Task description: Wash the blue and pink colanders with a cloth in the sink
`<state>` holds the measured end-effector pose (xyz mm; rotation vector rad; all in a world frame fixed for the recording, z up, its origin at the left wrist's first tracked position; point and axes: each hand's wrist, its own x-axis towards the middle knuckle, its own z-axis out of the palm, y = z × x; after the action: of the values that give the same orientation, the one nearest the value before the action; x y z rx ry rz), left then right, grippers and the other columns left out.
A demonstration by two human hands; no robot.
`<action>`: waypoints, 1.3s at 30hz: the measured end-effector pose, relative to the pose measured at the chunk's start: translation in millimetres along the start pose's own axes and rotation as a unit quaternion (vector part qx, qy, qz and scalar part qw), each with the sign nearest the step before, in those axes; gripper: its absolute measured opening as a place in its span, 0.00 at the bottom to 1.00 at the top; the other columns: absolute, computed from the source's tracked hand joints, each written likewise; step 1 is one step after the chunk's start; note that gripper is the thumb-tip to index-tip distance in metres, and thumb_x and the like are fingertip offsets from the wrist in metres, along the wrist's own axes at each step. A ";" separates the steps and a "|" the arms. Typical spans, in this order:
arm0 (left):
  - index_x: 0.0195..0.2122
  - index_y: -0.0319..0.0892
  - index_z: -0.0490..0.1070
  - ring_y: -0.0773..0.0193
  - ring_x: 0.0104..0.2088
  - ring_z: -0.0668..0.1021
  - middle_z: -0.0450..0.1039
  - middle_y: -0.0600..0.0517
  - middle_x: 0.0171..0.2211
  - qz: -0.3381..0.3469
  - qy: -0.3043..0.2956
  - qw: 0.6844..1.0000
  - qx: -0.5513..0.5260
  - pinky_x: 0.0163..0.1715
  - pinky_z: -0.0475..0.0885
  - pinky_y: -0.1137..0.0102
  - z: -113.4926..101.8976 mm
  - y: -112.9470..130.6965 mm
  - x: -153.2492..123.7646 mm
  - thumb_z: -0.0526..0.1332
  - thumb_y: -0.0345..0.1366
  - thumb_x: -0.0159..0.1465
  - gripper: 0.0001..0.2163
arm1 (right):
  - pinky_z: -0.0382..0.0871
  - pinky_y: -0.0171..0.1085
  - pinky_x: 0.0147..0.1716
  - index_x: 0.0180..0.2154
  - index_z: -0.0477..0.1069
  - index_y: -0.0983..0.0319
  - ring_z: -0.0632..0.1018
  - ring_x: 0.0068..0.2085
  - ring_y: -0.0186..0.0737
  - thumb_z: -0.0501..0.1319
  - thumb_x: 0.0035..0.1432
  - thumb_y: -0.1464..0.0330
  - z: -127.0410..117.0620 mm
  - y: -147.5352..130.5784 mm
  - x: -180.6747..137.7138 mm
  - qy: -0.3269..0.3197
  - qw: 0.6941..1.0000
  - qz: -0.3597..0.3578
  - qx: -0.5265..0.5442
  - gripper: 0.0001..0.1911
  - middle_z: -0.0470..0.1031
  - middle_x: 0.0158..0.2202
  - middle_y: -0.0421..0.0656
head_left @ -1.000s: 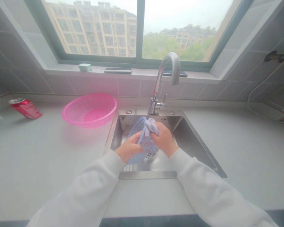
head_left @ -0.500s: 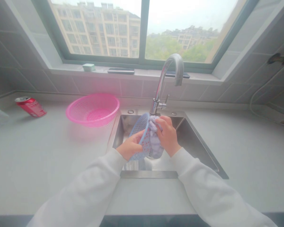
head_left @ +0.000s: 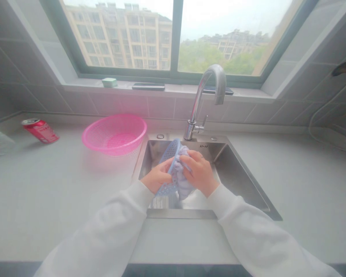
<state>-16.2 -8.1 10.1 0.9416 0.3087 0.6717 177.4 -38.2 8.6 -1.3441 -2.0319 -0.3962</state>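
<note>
Over the sink (head_left: 239,175) we hold a blue basket (head_left: 167,154) tipped on edge, its open side turned to the right. Our left hand (head_left: 156,179) is clamped on the basket's near rim, fingers curled round the mesh. Our right hand (head_left: 201,173) is closed on a pale cloth (head_left: 181,184) and presses it against the inside of the basket. The cloth bunches under the palm, and a fold hangs down toward the sink floor. Both hands sit above the middle of the sink, nearer its front edge, and the basket's top reaches toward the back wall.

The tap (head_left: 208,90) stands at the back rim of the sink, its spout arching over the basin to the right of the basket. We see no water running from it. A pink basket (head_left: 114,134) rests on the counter (head_left: 60,200) just left of the sink. A red can (head_left: 40,130) lies on its side well to the left of the sink. Behind the sink, on the sill (head_left: 83,84), sits a small green block (head_left: 109,82).
</note>
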 end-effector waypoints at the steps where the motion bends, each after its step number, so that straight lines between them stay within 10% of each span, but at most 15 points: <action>1: 0.57 0.43 0.77 0.59 0.36 0.82 0.82 0.49 0.39 -0.008 -0.013 1.000 0.002 0.37 0.75 0.70 1.9 0.2 -0.5 0.70 0.22 0.43 0.36 | 0.77 0.42 0.43 0.51 0.80 0.52 0.80 0.49 0.49 0.62 0.62 0.71 0.1 6.7 2.3 0.004 0.999 0.036 0.012 0.18 0.80 0.52 0.46; 7: 0.58 0.43 0.77 0.54 0.44 0.83 0.82 0.47 0.44 -0.005 -0.010 1.000 0.028 0.43 0.74 0.67 9.2 2.0 -4.9 0.70 0.23 0.44 0.36 | 0.75 0.49 0.58 0.53 0.80 0.54 0.80 0.58 0.51 0.57 0.64 0.70 3.6 17.0 8.0 0.022 0.990 0.127 0.064 0.19 0.80 0.57 0.47; 16: 0.48 0.41 0.78 0.65 0.28 0.78 0.78 0.53 0.31 0.012 0.046 0.997 -0.059 0.32 0.71 0.71 -1.3 2.8 -4.9 0.70 0.20 0.41 0.30 | 0.72 0.47 0.53 0.39 0.80 0.53 0.81 0.56 0.49 0.62 0.67 0.66 -4.9 -26.2 -2.7 0.048 0.985 -0.156 0.059 0.08 0.85 0.49 0.41; 25: 0.58 0.44 0.75 0.53 0.42 0.83 0.81 0.47 0.43 -0.026 -0.025 0.999 -0.019 0.43 0.75 0.64 4.3 5.3 -5.8 0.71 0.23 0.43 0.37 | 0.77 0.48 0.51 0.55 0.76 0.55 0.83 0.50 0.50 0.57 0.68 0.68 6.7 12.9 13.0 0.081 0.981 0.117 0.131 0.17 0.84 0.50 0.46; 34: 0.55 0.45 0.77 0.56 0.38 0.84 0.82 0.49 0.40 -0.017 -0.014 0.999 -0.047 0.39 0.76 0.66 -0.2 12.4 -8.2 0.69 0.21 0.44 0.34 | 0.71 0.45 0.51 0.46 0.81 0.50 0.81 0.52 0.45 0.59 0.66 0.70 -0.5 -23.9 -4.0 0.019 0.987 -0.122 0.102 0.14 0.86 0.44 0.39; 39: 0.57 0.46 0.77 0.56 0.40 0.83 0.82 0.50 0.41 -0.020 -0.028 0.999 -0.015 0.42 0.74 0.66 -2.7 11.3 -6.5 0.68 0.20 0.44 0.36 | 0.73 0.47 0.53 0.43 0.81 0.52 0.81 0.50 0.46 0.60 0.66 0.68 2.6 -6.3 2.9 0.082 0.986 -0.046 0.138 0.11 0.85 0.43 0.42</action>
<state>-27.0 -6.0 17.6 0.9223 0.2667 0.6098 170.1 -37.3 9.3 -1.0194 -1.9341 -0.2446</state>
